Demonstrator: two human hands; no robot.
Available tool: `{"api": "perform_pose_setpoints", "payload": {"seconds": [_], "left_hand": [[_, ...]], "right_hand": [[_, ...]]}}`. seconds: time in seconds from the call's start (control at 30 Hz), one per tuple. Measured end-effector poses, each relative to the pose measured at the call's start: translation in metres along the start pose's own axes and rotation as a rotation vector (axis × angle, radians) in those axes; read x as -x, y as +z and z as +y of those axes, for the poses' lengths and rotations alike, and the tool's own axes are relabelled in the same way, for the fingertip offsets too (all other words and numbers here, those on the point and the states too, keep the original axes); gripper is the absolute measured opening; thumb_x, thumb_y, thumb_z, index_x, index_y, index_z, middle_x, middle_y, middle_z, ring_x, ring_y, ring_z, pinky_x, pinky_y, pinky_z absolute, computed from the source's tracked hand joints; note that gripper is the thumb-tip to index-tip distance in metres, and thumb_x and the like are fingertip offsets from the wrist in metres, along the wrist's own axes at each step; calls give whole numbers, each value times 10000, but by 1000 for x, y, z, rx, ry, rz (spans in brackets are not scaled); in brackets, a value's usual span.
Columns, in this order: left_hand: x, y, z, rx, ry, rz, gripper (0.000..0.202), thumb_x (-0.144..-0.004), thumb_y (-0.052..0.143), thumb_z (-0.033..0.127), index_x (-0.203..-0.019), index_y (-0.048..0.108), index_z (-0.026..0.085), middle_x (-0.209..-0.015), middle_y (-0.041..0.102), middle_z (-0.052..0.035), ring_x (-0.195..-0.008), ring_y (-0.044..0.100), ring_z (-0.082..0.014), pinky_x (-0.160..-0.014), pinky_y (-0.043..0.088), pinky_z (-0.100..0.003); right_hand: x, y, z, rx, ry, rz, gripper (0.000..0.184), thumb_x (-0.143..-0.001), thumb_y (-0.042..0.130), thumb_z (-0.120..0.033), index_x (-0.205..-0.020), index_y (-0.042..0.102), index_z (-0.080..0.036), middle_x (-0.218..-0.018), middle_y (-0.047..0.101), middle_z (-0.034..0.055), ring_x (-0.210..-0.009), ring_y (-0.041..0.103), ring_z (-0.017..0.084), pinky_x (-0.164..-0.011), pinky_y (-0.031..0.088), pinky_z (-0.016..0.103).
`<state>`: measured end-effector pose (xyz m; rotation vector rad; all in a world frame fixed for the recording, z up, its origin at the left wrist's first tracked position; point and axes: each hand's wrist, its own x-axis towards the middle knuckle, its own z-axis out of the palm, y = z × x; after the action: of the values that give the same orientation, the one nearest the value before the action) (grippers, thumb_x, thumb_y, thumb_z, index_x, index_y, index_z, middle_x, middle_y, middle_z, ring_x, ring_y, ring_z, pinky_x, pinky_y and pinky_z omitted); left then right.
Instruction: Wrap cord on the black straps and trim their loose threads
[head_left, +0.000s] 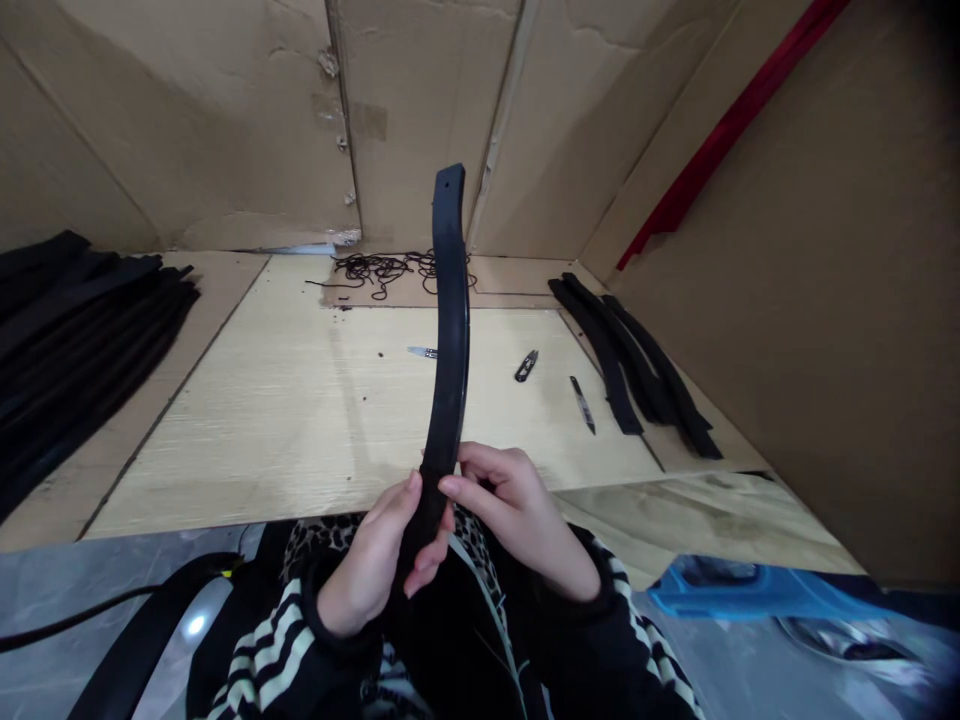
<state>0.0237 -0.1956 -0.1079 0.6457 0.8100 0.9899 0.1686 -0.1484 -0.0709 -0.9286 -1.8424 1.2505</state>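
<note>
The black strap kinda loses its lower end around the left hand and dark clothing, and blocks part of some pointy metal tool. Left edge chops the black strip pile, top crops the red fabric.

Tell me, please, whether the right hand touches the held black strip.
Touching: the head view shows the right hand, thumb on the held black strip.

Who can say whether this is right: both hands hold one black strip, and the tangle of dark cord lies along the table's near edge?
One part is wrong: the head view shows the tangle of dark cord at the far side of the table, by the cardboard wall. The left hand and right hand do hold one black strip.
</note>
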Motion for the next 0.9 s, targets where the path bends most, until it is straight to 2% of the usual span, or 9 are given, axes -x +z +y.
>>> {"api": "perform_pose_setpoints", "payload": {"seconds": [0.13,0.23,0.33,0.5,0.6,0.7,0.8,0.9], "left_hand": [[4,-5,7,184,-160,-241,519,-858,445,626,-660,548,157,-351,306,87,-279,199,-32,-355,109,-187],[5,-7,8,266,-174,-321,513,-889,401,595,-657,537,158,-339,278,95,-269,184,-25,-381,97,-196],[5,-6,7,269,-157,-306,512,-903,376,580,-659,530,157,-341,281,92,-269,186,-24,-379,96,-190],[6,-1,9,170,-122,-125,504,-870,430,619,-698,542,159,-385,331,81,-305,204,-32,-327,111,-155],[7,1,9,117,-126,-76,514,-842,471,643,-692,546,157,-385,330,79,-313,210,-34,-310,126,-145],[8,2,8,84,-113,-46,514,-836,487,643,-683,545,156,-386,331,77,-316,215,-34,-309,132,-142],[8,1,9,88,-121,-78,516,-840,473,645,-677,543,161,-379,329,76,-310,211,-38,-311,121,-151],[7,-3,10,149,-169,-219,510,-859,437,630,-660,528,169,-356,308,81,-292,181,-38,-333,97,-170]], "right_hand": [[-1,-5,0,-41,-81,-43,169,-850,650,-298,-840,644,-129,-521,335,-82,-476,292,66,-468,281,201],[-1,-4,1,-24,-112,-25,201,-861,639,-333,-873,645,-132,-517,327,-85,-465,290,68,-461,287,202],[1,-2,1,36,-139,4,190,-874,626,-325,-832,643,-140,-500,358,-82,-448,316,64,-456,299,198],[11,-2,-8,222,-202,130,220,-902,592,-208,-695,632,-145,-588,607,-13,-513,513,68,-521,376,184],[18,-3,-16,230,-219,116,194,-897,598,-180,-710,645,-155,-609,647,-10,-529,557,72,-535,400,179],[19,-6,-19,209,-181,117,210,-895,601,-203,-694,645,-160,-594,646,-10,-505,538,75,-503,384,191],[16,-9,-16,154,-109,87,239,-885,612,-242,-665,635,-154,-576,621,-6,-498,506,80,-485,359,205],[9,-10,-6,24,-29,20,187,-835,673,-293,-723,641,-146,-536,518,-40,-485,420,70,-475,325,206]]}}
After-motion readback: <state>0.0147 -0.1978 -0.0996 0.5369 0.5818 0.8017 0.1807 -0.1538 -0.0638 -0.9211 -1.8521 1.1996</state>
